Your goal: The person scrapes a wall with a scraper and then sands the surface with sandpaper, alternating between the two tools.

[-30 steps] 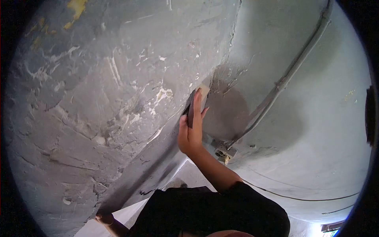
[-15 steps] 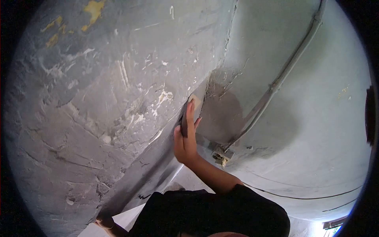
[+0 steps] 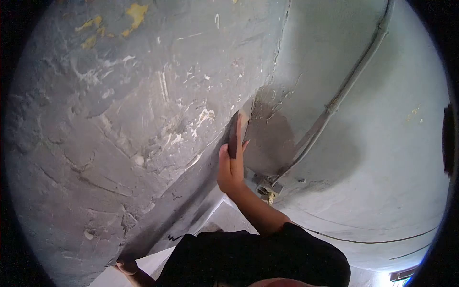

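My right hand [image 3: 233, 165] is raised at the inner corner, fingers pointing up along the wall. Between its thumb and fingers is a flat, brown-faced piece [image 3: 234, 138] that resembles sandpaper; its far side is hidden. That piece sits against the narrow strip beside the rough grey wall [image 3: 110, 158]. Down at the lower left, my left hand [image 3: 127, 268] is curled at the bottom wall edge [image 3: 114, 264], with some fingers hidden.
A pipe [image 3: 342, 91] runs down the smoother wall on the right to a small box with loose wires [image 3: 268, 189]. A thin cable [image 3: 363, 241] crosses below. Yellow patches [image 3: 136, 16] mark the rough wall at upper left.
The view of the rough wall has shifted to the right. My right hand with the brown-faced piece has moved slightly up along the corner. My left hand stays at the wall edge.
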The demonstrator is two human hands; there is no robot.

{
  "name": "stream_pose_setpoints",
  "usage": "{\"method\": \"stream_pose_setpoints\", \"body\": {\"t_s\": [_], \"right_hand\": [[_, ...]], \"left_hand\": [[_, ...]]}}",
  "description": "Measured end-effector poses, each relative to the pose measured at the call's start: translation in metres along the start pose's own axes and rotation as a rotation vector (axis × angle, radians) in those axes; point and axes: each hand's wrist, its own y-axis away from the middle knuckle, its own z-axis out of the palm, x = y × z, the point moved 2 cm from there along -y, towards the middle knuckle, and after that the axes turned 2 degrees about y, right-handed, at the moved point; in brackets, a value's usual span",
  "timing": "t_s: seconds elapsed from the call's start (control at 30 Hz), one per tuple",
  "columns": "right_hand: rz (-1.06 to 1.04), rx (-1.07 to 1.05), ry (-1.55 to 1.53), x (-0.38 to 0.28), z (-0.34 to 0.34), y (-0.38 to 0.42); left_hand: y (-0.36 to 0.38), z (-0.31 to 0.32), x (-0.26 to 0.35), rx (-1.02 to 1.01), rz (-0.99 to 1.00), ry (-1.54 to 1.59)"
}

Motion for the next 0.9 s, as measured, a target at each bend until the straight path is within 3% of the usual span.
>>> {"method": "stream_pose_setpoints", "body": {"t_s": [0.03, 0.13, 0.23, 0.37, 0.5, 0.57, 0.6, 0.67, 0.7, 0.77, 0.9], "right_hand": [[0.008, -0.016, -0.01, -0.004, 0.002, 0.011], [0.019, -0.054, -0.01, -0.006, 0.004, 0.02], [0.001, -0.059, 0.011, 0.0, -0.004, 0.008], [-0.05, -0.024, -0.026, 0.001, -0.011, -0.009], [0.014, -0.059, -0.023, 0.0, 0.001, 0.02], [0.007, -0.075, -0.023, 0.004, 0.003, 0.028], [0.006, -0.085, -0.018, 0.006, 0.003, 0.026], [-0.015, -0.053, -0.044, 0.006, -0.001, 0.012], [-0.019, -0.03, -0.06, 0.005, -0.005, 0.004], [-0.023, -0.033, -0.106, -0.002, -0.016, -0.008], [-0.065, -0.087, -0.105, 0.003, -0.018, -0.012]], "left_hand": [[-0.003, -0.004, -0.004, -0.007, 0.068, -0.028], [-0.002, -0.017, -0.011, -0.052, 0.027, 0.009], [0.001, 0.042, 0.021, -0.099, -0.068, 0.06], [-0.003, 0.025, 0.013, -0.195, 0.017, 0.035], [0.002, 0.046, 0.023, -0.144, 0.157, -0.22], [-0.001, 0.108, 0.049, -0.126, 0.395, -0.35], [-0.004, 0.132, 0.06, -0.123, 0.412, -0.344], [-0.004, 0.173, 0.09, -0.015, 0.761, -0.869], [-0.003, 0.185, 0.099, -0.013, 0.782, -0.873], [0.001, 0.201, 0.117, 0.113, 0.906, -1.28], [0.013, 0.222, 0.153, 0.165, 0.911, -1.332]]}}
